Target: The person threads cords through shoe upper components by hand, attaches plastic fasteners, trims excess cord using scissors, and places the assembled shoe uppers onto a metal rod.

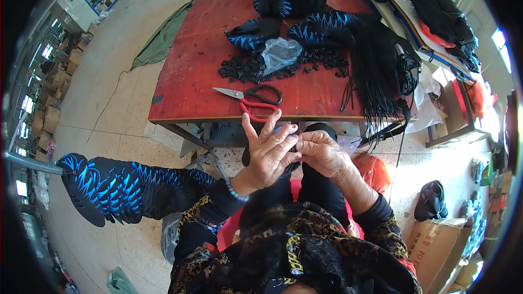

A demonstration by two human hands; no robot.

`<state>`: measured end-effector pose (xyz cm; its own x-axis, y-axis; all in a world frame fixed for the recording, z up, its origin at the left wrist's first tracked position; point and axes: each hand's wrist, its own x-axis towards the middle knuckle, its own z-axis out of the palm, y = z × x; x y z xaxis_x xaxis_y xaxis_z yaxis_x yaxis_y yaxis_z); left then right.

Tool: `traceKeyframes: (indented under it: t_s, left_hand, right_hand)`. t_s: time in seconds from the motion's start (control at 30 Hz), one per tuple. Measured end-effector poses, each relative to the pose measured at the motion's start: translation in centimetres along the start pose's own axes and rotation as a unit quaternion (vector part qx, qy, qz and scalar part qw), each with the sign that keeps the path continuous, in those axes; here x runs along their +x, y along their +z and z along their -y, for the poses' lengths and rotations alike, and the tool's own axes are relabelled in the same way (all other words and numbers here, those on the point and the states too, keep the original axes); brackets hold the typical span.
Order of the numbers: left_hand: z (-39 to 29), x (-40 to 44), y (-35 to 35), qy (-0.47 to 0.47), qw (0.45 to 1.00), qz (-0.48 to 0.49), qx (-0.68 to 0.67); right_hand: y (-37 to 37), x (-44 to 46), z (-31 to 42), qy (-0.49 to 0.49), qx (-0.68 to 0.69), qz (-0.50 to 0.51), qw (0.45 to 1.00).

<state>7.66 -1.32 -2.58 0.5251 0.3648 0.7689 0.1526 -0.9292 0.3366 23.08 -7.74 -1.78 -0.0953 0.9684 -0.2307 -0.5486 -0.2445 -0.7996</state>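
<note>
Both hands meet in front of the table's near edge. My left hand (268, 149), with a beaded bracelet at the wrist, has its upper fingers spread, while its thumb and a finger close near my right hand. My right hand (322, 154) is pinched, fingertips touching the left ones; what lies between them is too small and hidden to name. Just above, scissors (248, 97) with red and black handles lie on the red table (190, 84). Behind them are small black pieces (239, 69) and a clear plastic bag (281, 54).
Black-and-blue patterned pieces (272, 1) and a bundle of black cords (376, 60) lie on the table. A long row of similar pieces (122, 188) extends at left. A cardboard box (436, 247) and an orange bag (372, 171) sit at right.
</note>
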Motion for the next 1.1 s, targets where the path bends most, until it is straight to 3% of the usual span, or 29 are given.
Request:
traceKeyframes:
  t_s: [0.1,0.17,0.2,0.27,0.47,0.53,0.6,0.63,0.77,0.8,0.93,0.97,1.1]
  left_hand:
    - [-1.0,0.3,-0.6,-0.038,0.998,-0.012,-0.057]
    - [-1.4,0.0,-0.4,-0.076,0.994,-0.025,-0.07]
    - [-1.2,0.1,-0.1,-0.095,0.991,-0.047,-0.076]
    - [-1.6,-0.5,0.1,-0.143,0.982,-0.084,-0.087]
    - [-1.3,-3.1,-2.1,-0.273,0.958,0.025,-0.088]
    - [-0.6,-4.2,-2.6,-0.396,0.891,0.006,-0.221]
    - [-0.1,-5.2,-2.5,-0.502,0.793,-0.019,-0.345]
    - [-0.1,-5.7,-2.3,-0.505,0.791,-0.02,-0.344]
    - [-0.7,-7.9,-0.6,-0.616,0.657,-0.032,-0.434]
    - [-0.8,-8.3,-0.3,-0.617,0.657,-0.033,-0.432]
    - [-0.4,-9.6,0.7,-0.643,0.551,-0.062,-0.527]
    - [-0.3,-9.9,0.9,-0.644,0.552,-0.064,-0.526]
    - [0.1,-10.9,1.1,-0.649,0.431,-0.122,-0.615]
  right_hand:
    - [0.6,-0.2,0.3,0.019,0.022,0.025,0.999]
    - [1.1,0.1,0.3,-0.033,-0.129,0.014,0.991]
    - [1.4,0.3,0.8,-0.02,-0.125,0.01,0.992]
    - [2.1,-0.1,1.1,-0.096,-0.33,-0.026,0.939]
    - [1.4,0.1,-0.4,-0.048,-0.359,0.005,0.932]
    - [0.1,-0.2,0.0,-0.19,-0.574,0.003,0.796]
    - [-1.0,-0.5,0.4,-0.32,-0.741,0.004,0.59]
    - [-1.2,-0.6,0.1,-0.318,-0.741,0.007,0.591]
    - [-2.6,-1.2,-2.3,-0.301,-0.802,0.083,0.51]
    - [-2.7,-1.1,-2.7,-0.301,-0.801,0.085,0.511]
    - [-3.0,-0.4,-3.8,-0.272,-0.806,0.099,0.516]
    - [-2.9,-0.3,-3.7,-0.273,-0.806,0.102,0.515]
    - [-1.8,0.5,-3.2,-0.292,-0.776,0.106,0.549]
